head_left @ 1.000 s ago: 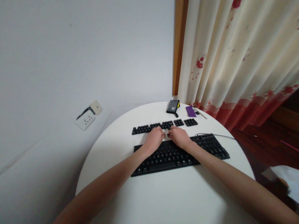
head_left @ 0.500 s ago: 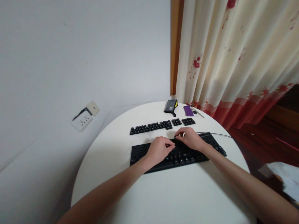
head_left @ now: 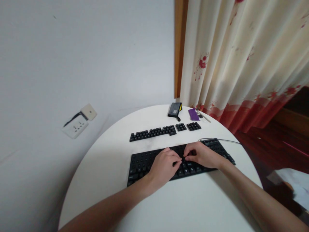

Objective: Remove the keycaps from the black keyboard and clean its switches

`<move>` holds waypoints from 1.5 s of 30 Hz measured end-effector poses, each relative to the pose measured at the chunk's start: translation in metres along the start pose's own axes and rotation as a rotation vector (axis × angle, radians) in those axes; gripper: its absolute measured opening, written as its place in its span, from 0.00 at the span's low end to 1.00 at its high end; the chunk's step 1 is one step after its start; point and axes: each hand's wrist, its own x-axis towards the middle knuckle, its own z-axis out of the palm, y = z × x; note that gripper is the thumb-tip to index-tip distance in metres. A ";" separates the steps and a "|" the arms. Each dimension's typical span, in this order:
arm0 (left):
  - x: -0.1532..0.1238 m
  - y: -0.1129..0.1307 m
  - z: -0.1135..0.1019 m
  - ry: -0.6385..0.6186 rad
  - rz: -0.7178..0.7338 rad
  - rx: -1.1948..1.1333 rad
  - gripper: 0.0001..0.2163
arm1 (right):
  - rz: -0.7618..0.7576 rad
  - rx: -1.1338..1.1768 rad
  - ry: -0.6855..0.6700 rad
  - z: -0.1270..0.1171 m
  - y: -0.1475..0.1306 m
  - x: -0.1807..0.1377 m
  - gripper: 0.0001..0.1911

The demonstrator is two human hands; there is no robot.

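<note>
A black keyboard lies across the round white table. My left hand rests on its middle keys with the fingers curled in. My right hand sits just to the right of it, fingertips pinched together. The fingertips of both hands meet over the same spot on the keys. What they grip there is too small to make out. Beyond the keyboard, loose black keycaps lie in a long row, with two small square groups to their right.
At the table's far edge lie a black case with a yellow patch, a purple card and a thin pen. The keyboard cable runs off to the right. A wall socket is on the left, a flowered curtain on the right.
Both hands drew back from the gap just below the keycap row to the keyboard's middle and closed together there. The view shifted slightly, so things sit further left.
</note>
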 end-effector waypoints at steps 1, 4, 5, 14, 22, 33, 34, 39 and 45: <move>-0.001 0.000 0.000 0.005 0.004 0.000 0.05 | 0.001 -0.009 -0.001 -0.001 0.000 -0.001 0.03; -0.002 -0.001 0.001 0.013 0.015 0.009 0.05 | 0.004 -0.036 -0.001 -0.002 -0.001 -0.002 0.03; -0.002 -0.002 0.002 0.012 0.022 0.020 0.05 | -0.002 -0.042 -0.004 -0.002 -0.002 -0.002 0.03; -0.005 0.005 -0.001 -0.047 0.098 0.168 0.09 | -0.097 -0.128 -0.042 -0.002 -0.014 -0.003 0.02; -0.014 0.006 -0.002 -0.088 0.084 0.152 0.10 | -0.058 -0.141 -0.037 -0.001 -0.011 -0.003 0.02; -0.014 0.000 0.002 -0.051 0.077 0.076 0.09 | -0.094 -0.214 -0.046 -0.001 -0.014 -0.004 0.04; -0.013 0.001 0.002 -0.049 0.077 0.073 0.10 | -0.098 -0.218 -0.047 -0.001 -0.015 -0.004 0.04; -0.013 0.002 0.001 -0.055 0.085 0.077 0.11 | -0.117 -0.232 -0.050 0.000 -0.018 -0.004 0.04; -0.014 0.001 0.001 -0.064 0.079 0.089 0.10 | -0.144 -0.225 -0.049 0.001 -0.021 -0.003 0.05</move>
